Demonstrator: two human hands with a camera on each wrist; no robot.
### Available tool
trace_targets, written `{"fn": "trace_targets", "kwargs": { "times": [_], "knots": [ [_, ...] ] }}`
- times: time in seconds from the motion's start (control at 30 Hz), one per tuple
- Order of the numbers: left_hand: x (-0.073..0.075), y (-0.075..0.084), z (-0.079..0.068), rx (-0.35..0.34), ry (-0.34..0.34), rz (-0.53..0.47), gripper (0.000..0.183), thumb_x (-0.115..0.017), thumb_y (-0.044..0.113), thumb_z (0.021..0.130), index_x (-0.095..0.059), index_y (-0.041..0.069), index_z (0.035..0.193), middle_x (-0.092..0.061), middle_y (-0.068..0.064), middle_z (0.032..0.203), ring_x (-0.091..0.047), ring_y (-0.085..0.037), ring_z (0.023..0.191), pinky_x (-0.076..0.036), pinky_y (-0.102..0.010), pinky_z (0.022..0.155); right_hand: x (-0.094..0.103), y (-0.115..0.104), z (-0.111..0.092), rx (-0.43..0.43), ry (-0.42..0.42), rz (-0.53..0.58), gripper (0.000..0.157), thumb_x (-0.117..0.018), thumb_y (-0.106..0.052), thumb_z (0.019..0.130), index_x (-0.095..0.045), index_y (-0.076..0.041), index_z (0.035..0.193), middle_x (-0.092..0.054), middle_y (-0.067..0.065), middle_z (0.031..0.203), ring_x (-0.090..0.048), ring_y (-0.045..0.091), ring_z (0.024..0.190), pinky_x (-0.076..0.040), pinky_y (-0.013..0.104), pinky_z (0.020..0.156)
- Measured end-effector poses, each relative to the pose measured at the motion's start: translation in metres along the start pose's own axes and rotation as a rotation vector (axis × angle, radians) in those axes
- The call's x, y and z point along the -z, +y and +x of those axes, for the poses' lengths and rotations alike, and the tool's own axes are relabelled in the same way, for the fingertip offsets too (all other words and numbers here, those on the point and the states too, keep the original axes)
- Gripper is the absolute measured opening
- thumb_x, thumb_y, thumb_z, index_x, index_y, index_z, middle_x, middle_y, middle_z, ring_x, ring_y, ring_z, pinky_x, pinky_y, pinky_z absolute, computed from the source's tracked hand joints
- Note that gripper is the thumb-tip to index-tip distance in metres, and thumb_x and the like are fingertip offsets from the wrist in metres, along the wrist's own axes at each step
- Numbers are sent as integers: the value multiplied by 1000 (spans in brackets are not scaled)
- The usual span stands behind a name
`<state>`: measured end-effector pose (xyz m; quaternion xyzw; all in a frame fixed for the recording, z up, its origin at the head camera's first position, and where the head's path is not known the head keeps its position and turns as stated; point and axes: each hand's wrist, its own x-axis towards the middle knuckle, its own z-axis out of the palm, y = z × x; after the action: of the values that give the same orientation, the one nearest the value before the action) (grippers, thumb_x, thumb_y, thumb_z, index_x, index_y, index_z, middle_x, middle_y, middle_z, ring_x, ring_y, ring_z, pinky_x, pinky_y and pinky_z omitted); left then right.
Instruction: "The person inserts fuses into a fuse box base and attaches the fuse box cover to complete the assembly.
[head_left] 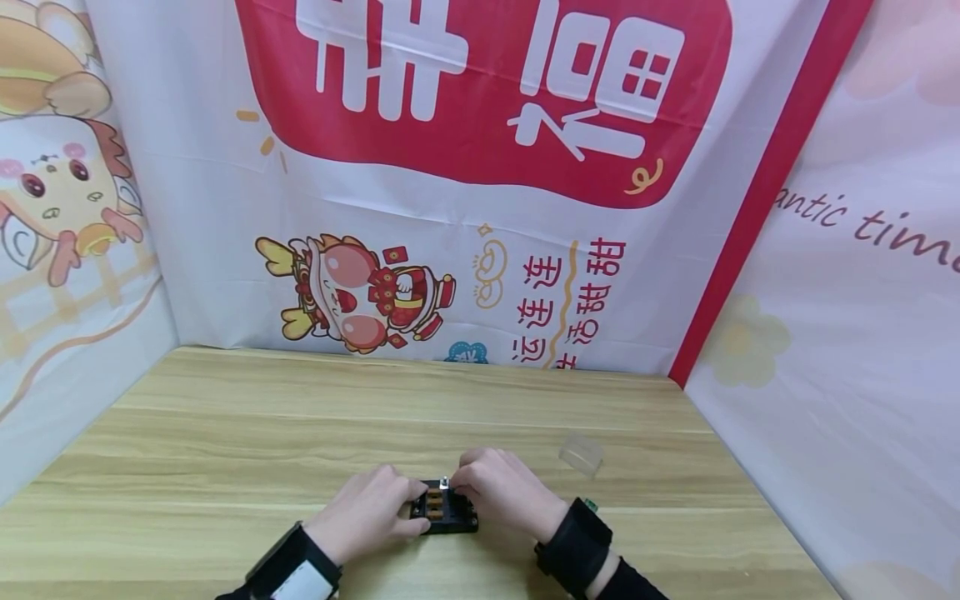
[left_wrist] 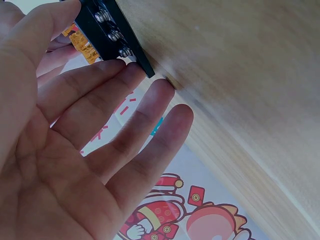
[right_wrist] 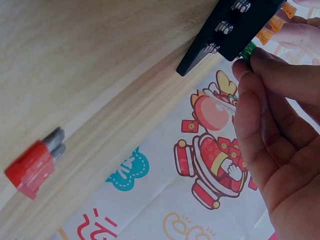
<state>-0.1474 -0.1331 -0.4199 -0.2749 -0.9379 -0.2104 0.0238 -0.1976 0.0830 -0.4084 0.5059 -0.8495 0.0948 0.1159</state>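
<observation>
A black fuse holder (head_left: pixel 459 523) lies on the table in front of me, with metal terminals (right_wrist: pixel 225 26) along its side. Several orange blade fuses (head_left: pixel 434 503) stand in a row in it. My left hand (head_left: pixel 371 512) grips the holder's left end between thumb and fingers, the last two fingers spread apart below. At the other end, my right hand (head_left: pixel 506 492) pinches a small green blade fuse (right_wrist: pixel 248 50) between thumb and index finger, right at the holder's edge. Most of the green fuse is hidden by the fingertips.
On the table right of the holder lies a clear plastic cover (head_left: pixel 581 454). A red blade fuse (right_wrist: pixel 31 167) with grey prongs shows in the right wrist view. Printed cloth walls (head_left: pixel 420 200) border the wooden table (head_left: pixel 300 433) at the back and sides.
</observation>
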Motion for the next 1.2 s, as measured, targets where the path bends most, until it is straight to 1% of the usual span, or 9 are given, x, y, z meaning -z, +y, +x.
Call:
{"fn": "trace_targets", "kwargs": {
  "times": [0.17,0.43,0.57,0.8,1.2],
  "knots": [
    [1,1,0,15,-15,-7,14,-71,37,81,-61,28,77,-49,13,66,-41,-5,57,-32,-23,49,-1,1,0,5,11,5,13,-70,-5,82,-74,-17,85,-53,-14,74,-46,-7,65,-37,8,61],
    [2,1,1,16,-39,-28,12,-71,36,81,-63,27,80,-50,12,67,-42,-5,57,-31,-23,49,0,0,1,6,13,7,13,-70,-5,82,-74,-17,84,-52,-14,73,-45,-7,64,-37,8,61],
    [2,0,1,18,-40,-23,13,-71,37,82,-64,26,81,-49,13,66,-42,-5,57,-31,-23,49,0,-1,1,7,15,-10,17,-70,-2,80,-73,-18,82,-52,-14,72,-45,-7,63,-37,9,60],
    [2,-1,1,16,-40,-21,13,-71,37,82,-65,25,83,-51,11,69,-42,-6,60,-31,-23,49,-2,-2,3,-1,16,-34,21,-69,2,76,-73,-19,80,-50,-15,70,-44,-6,62,-37,9,59],
    [2,-1,0,20,-35,-11,14,-71,37,81,-63,26,81,-52,12,71,-43,-6,61,-33,-23,50,-2,-5,3,8,26,-54,18,-70,0,78,-72,-17,79,-49,-14,69,-43,-5,61,-36,9,58]
  ]
}}
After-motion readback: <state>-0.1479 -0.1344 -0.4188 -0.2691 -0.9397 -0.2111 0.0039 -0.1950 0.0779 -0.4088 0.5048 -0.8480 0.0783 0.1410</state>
